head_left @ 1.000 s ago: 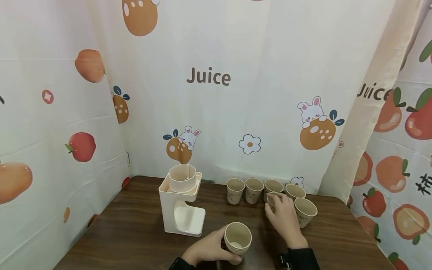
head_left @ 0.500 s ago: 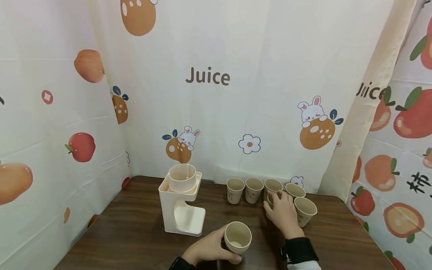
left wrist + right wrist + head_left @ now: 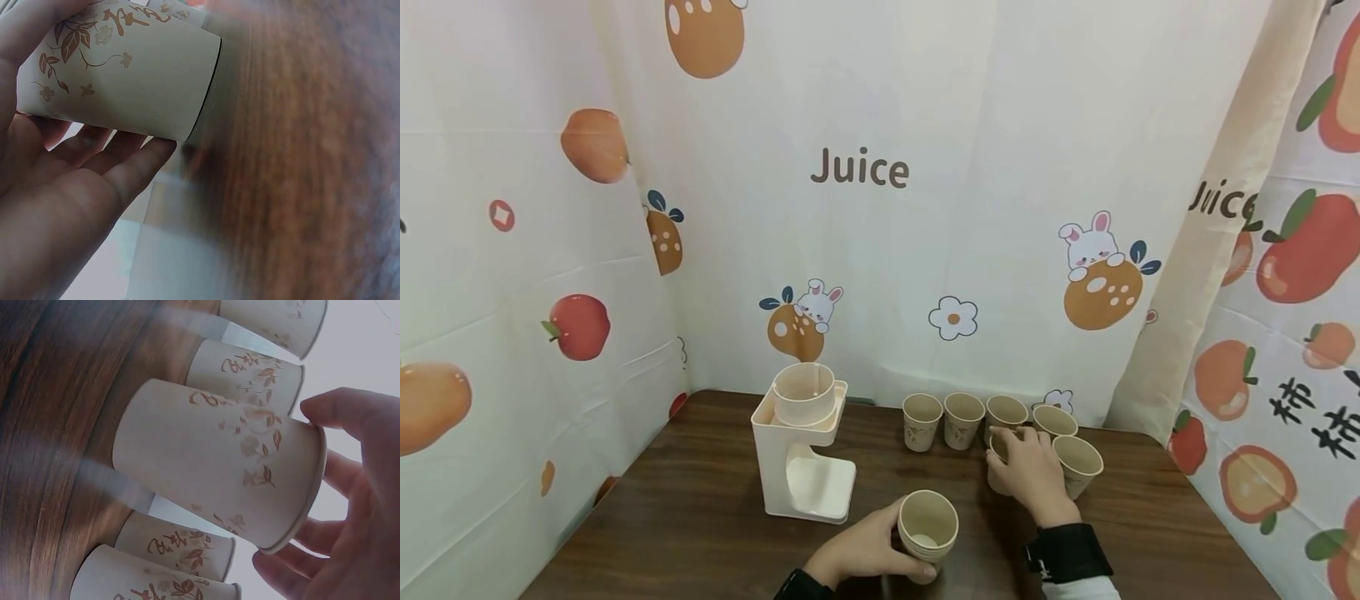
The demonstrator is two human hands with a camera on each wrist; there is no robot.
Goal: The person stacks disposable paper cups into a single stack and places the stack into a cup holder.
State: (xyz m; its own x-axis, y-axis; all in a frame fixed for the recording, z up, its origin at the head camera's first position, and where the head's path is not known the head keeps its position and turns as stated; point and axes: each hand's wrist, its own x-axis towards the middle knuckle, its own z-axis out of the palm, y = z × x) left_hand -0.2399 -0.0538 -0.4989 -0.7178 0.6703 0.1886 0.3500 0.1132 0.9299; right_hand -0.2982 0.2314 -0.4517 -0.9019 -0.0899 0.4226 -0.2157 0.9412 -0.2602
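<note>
My left hand [image 3: 867,546] grips a beige paper cup [image 3: 928,518] near the front of the table, its thumb and fingers round the side. Several rims below its mouth suggest nested cups. In the left wrist view the printed cup wall [image 3: 131,81] lies against the fingers. Farther right, my right hand [image 3: 1032,477] holds another paper cup [image 3: 212,462] by its upper part, thumb on one side and fingers on the other. The right wrist view shows that cup's leaf print and its rim beside the palm. Whether its base touches the table cannot be told.
Paper cups stand upright around the right hand: a far-left one [image 3: 922,423], its neighbour [image 3: 962,422], and a right one [image 3: 1078,463] among them. A white machine [image 3: 775,471] with a round top cup stands on the brown table [image 3: 670,517]. A printed curtain [image 3: 880,250] hangs behind.
My right hand and its cup have shifted slightly, and more of the cup's lower side shows below the thumb. The left hand keeps its hold in place. The head view has turned slightly right.
</note>
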